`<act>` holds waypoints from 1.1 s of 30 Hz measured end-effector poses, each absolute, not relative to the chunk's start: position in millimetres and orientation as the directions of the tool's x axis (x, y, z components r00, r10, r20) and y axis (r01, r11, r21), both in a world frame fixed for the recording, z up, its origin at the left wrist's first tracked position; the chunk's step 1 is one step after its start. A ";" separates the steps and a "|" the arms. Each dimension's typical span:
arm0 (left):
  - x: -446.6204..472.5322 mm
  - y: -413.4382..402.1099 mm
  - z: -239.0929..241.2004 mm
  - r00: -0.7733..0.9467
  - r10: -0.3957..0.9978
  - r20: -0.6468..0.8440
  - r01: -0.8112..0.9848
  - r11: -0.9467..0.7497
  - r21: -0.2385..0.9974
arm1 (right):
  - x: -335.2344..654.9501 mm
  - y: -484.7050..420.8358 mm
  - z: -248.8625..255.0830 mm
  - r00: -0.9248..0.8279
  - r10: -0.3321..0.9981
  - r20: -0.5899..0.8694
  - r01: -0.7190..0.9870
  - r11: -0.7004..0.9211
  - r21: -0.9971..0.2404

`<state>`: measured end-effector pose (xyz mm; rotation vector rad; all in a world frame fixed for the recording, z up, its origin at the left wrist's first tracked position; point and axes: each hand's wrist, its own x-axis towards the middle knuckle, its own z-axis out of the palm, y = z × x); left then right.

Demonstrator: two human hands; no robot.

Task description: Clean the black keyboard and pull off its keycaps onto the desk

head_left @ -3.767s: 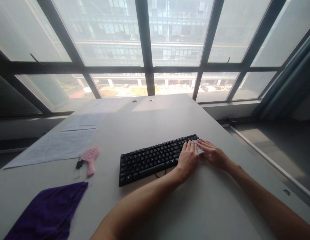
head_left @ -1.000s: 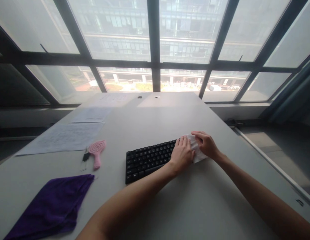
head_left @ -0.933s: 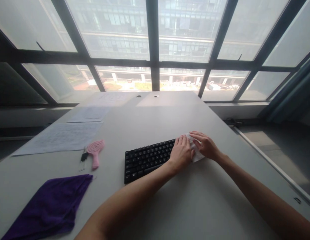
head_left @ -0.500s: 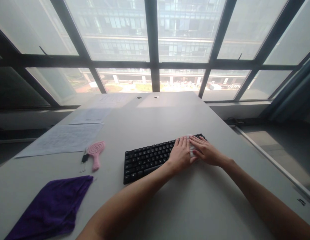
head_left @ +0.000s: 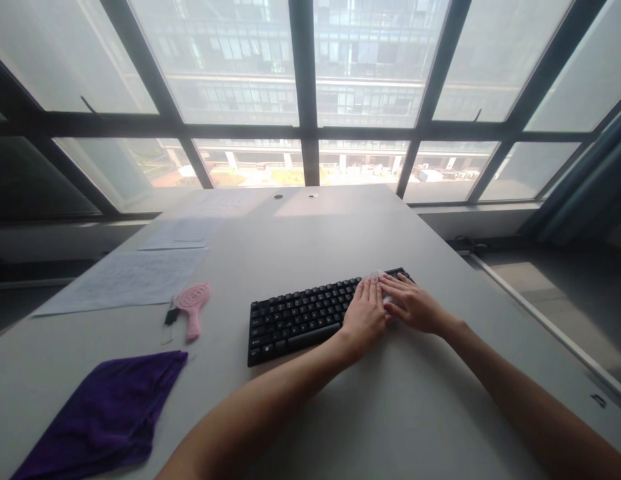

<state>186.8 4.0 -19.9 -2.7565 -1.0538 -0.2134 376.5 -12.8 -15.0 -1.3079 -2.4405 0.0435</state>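
Note:
A black keyboard [head_left: 297, 319] lies at a slant on the white table. My left hand [head_left: 366, 315] rests flat over its right part, fingers stretched out and pointing away from me. Beside it, my right hand [head_left: 414, 304] lies with straight fingers over the keyboard's right end, the fingertips of both hands almost meeting. Under and between them shows a whitish, see-through, soft-looking piece [head_left: 375, 274] that both hands press on. Most of it is hidden, so its kind is unclear.
To the left lie a pink hairbrush [head_left: 193, 308], a small black item [head_left: 171, 315] beside it, and a folded purple cloth [head_left: 103, 413]. Printed paper sheets [head_left: 125, 279] run along the table's left edge. Large windows [head_left: 250, 73] stand beyond the table [head_left: 310, 247].
My left hand has slid slightly right and toward me, uncovering more keys. The right hand has shifted a little toward me. More of the whitish piece shows beyond my fingertips.

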 end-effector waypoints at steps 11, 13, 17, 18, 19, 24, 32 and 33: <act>171.8 1.6 4.1 0.768 0.619 0.165 0.639 -0.761 -0.117 | 366.4 -12.9 -21.3 -0.481 0.779 0.403 0.812 0.569 -0.132; 170.5 1.7 6.7 0.757 0.631 0.168 0.651 -0.751 -0.112 | 363.5 -12.4 -21.2 -0.489 0.774 0.401 0.810 0.574 -0.121; 173.0 -2.3 9.9 0.736 0.642 0.215 0.667 -0.741 -0.073 | 364.8 -12.5 -23.2 -0.479 0.777 0.409 0.812 0.569 -0.130; 174.0 -3.9 10.8 0.729 0.648 0.220 0.672 -0.739 -0.051 | 366.2 -12.8 -23.9 -0.474 0.778 0.411 0.813 0.566 -0.134; 174.9 -5.5 11.9 0.724 0.654 0.222 0.674 -0.738 -0.025 | 367.5 -13.1 -24.4 -0.471 0.779 0.413 0.814 0.565 -0.138; 174.5 -10.5 22.1 0.714 0.652 0.255 0.668 -0.743 0.030 | 367.6 -15.8 -23.1 -0.469 0.771 0.431 0.807 0.573 -0.147; 168.5 -25.0 41.5 0.581 0.812 0.055 0.814 -0.580 -0.038 | 346.2 -16.7 -17.3 -0.513 0.751 0.417 0.779 0.611 -0.142; 169.2 -27.1 39.4 0.555 0.831 0.039 0.832 -0.552 -0.055 | 343.3 -16.4 -17.0 -0.517 0.752 0.409 0.782 0.609 -0.131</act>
